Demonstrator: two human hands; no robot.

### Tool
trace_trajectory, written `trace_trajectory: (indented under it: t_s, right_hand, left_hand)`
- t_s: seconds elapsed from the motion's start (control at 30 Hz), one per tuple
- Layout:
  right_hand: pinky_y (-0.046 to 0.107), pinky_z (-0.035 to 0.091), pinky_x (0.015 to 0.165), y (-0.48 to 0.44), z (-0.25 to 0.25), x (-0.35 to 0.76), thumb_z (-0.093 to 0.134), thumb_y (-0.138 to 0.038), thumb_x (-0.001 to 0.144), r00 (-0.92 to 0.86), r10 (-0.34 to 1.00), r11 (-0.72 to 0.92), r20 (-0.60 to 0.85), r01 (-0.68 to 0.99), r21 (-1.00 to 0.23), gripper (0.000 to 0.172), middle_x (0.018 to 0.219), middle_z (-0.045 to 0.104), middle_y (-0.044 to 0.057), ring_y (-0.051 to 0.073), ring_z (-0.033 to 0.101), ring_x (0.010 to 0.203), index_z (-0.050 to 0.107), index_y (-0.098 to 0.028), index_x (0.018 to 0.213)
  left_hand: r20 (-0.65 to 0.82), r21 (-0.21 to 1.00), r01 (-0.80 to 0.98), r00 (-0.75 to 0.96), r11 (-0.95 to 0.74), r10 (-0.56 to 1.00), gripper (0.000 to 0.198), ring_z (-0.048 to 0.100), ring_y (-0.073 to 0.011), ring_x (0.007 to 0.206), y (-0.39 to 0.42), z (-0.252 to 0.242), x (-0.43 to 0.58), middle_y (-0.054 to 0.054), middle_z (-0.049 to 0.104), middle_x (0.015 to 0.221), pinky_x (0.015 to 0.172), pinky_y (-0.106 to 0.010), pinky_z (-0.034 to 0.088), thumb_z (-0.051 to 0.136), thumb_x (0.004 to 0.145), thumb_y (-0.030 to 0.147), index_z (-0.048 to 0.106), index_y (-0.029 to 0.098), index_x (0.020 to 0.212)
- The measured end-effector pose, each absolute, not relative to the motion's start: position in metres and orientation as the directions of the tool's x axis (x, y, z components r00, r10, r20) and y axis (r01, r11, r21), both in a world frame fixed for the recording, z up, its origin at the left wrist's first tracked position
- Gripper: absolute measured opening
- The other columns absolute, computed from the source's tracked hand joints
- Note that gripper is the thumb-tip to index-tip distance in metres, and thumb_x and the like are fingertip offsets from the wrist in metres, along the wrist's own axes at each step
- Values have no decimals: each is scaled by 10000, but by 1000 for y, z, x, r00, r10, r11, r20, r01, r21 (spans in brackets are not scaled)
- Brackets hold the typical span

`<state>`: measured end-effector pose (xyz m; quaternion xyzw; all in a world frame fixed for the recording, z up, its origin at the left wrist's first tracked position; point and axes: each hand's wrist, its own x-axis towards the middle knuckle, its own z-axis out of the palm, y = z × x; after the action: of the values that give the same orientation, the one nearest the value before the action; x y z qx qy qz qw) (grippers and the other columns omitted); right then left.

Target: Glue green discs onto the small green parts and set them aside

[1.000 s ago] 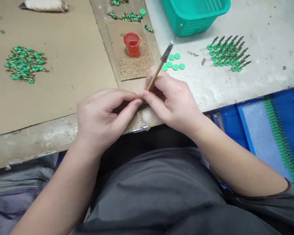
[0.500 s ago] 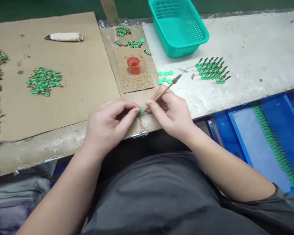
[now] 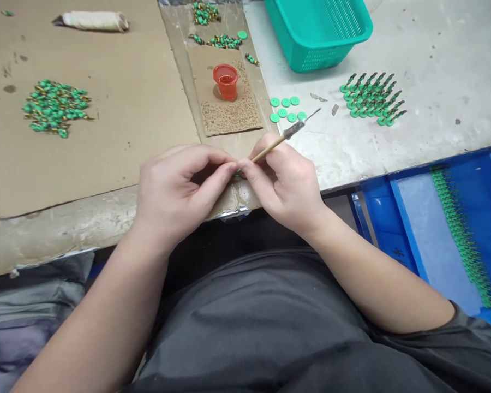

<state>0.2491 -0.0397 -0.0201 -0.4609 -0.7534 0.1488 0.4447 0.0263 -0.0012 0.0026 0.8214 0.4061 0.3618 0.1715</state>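
Observation:
My left hand (image 3: 175, 188) and my right hand (image 3: 288, 183) meet fingertip to fingertip at the table's front edge, pinching a small green piece (image 3: 238, 173) between them. Only a sliver of that piece shows. My right hand also grips a thin wooden brush (image 3: 284, 135), whose metal ferrule and tip point up and to the right. A small red cup (image 3: 226, 81) of liquid stands on a scrap of cardboard just beyond my hands. Several loose green discs (image 3: 287, 108) lie to the right of it.
A teal basket (image 3: 319, 30) sits at the back. Standing green pins (image 3: 372, 98) cluster on the right. A heap of green-and-gold pieces (image 3: 55, 106) lies on the cardboard sheet (image 3: 106, 136) at left. A blue tray (image 3: 429, 229) with a row of green pieces is at lower right.
The brush has swung down from pointing steeply up to lying lower and rightward. My hands stay pinched together at the table edge; the view has shifted slightly.

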Motion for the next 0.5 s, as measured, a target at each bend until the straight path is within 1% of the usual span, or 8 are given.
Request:
trace_trajectory:
  t_s: [0.13, 0.33, 0.4, 0.5]
  right_hand:
    - [359, 685, 1061, -39, -13, 248, 495, -371, 1332, -198, 846, 513, 496, 558, -652, 252, 1192, 763, 32, 217, 815, 1156, 696, -243, 1248]
    - [338, 688, 1087, -39, -6, 242, 504, -288, 1322, -228, 794, 577, 564, 577, -579, 193, 1224, 811, 49, 213, 831, 1193, 682, -222, 1286]
    - [339, 687, 1103, -41, -8, 239, 473, -295, 1329, -224, 800, 565, 557, 594, -572, 221, 1228, 808, 46, 211, 831, 1205, 683, -232, 1307]
    - [354, 697, 1093, -43, -11, 235, 413, -351, 1344, -218, 833, 524, 509, 608, -597, 291, 1186, 793, 35, 206, 833, 1153, 687, -255, 1328]
  left_hand:
    - [442, 581, 543, 415, -606, 795, 223, 777, -148, 874, -1, 5, 27, 14, 907, 1005, 859, -256, 594, 793, 1176, 384, 914, 242, 1054]
    - [442, 577, 551, 410, -603, 798, 239, 781, -145, 883, -3, 6, 27, 8, 901, 993, 870, -250, 588, 744, 1180, 349, 907, 225, 1057]
    - [420, 589, 554, 412, -588, 809, 258, 780, -151, 885, -2, 7, 26, 4, 903, 990, 868, -258, 590, 736, 1172, 373, 909, 229, 1045]
    - [379, 634, 534, 415, -559, 827, 265, 797, -180, 924, 0, 7, 25, -5, 917, 1019, 901, -293, 620, 728, 1151, 409, 914, 247, 1055]
